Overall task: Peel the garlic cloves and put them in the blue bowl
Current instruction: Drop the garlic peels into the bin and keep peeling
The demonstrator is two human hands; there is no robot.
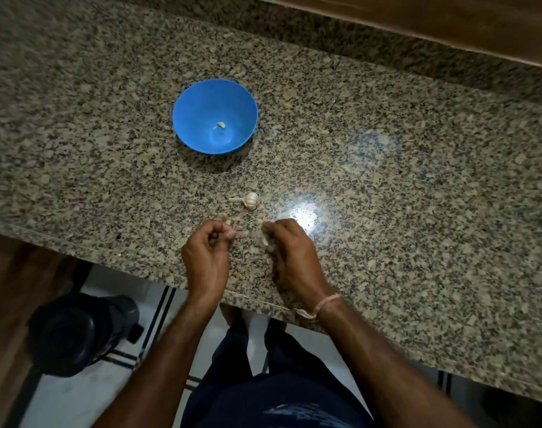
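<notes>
A speckled granite worktop [387,180] runs in front of me, a bright glare on it near my right hand [290,253]. The blue bowl [215,116] sits further back with one peeled clove [221,125] at its bottom. The garlic bulb [249,200] lies on its side between the bowl and my hands. My left hand [208,251] is curled, its fingers [229,233] pinched closed; what they hold I cannot tell. My right fingers grip a pale garlic clove [265,237] with papery skin. A thread bracelet [320,307] circles my right wrist.
</notes>
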